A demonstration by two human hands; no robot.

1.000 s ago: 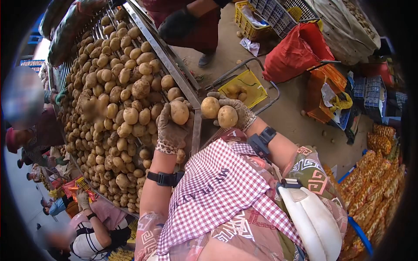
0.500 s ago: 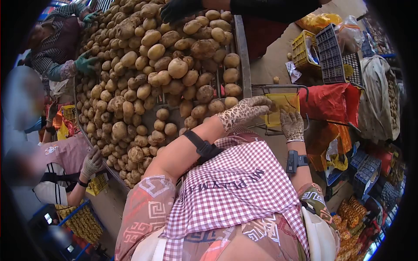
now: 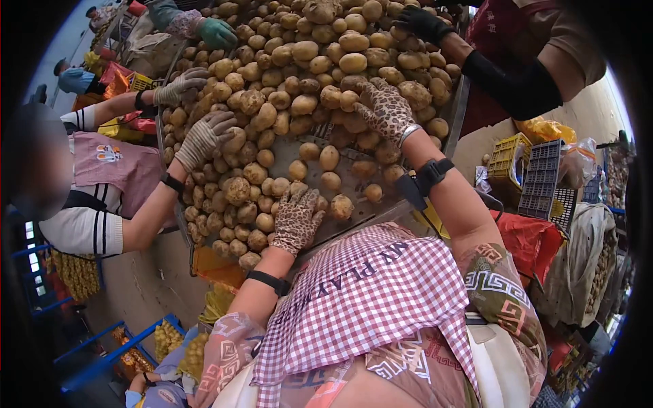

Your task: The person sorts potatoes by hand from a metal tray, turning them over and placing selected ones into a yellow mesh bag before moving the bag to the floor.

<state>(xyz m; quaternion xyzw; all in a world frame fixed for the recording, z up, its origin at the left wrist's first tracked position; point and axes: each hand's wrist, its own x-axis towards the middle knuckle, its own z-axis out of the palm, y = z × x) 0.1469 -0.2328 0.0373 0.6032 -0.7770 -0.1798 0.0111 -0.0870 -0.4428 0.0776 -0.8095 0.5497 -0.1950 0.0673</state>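
Potatoes (image 3: pixel 303 105), many of them smeared with soil, are heaped on a metal sorting table (image 3: pixel 286 151). My left hand (image 3: pixel 297 219), in a leopard-print glove, rests with spread fingers among small potatoes at the table's near edge. Farther out on the right, my right hand (image 3: pixel 388 112) wears a matching glove. Its fingers are apart and touch the near side of the heap; parts of its fingertips are hard to make out against the potatoes. A few loose potatoes, one of them a rough potato (image 3: pixel 342 207), lie between my hands.
A person on the left has two striped-gloved hands (image 3: pixel 204 141) on the heap. A green-gloved hand (image 3: pixel 218 32) and a black-gloved hand (image 3: pixel 423 26) reach in from the far side. Right of the table stand a red bag (image 3: pixel 527 241), a yellow crate (image 3: pixel 509 158) and a dark crate (image 3: pixel 541 178).
Both my hands have moved from the yellow bag holder on the right to the potatoes on the table. The view has turned left, and the neighbour's gloved hands now reach onto the heap.
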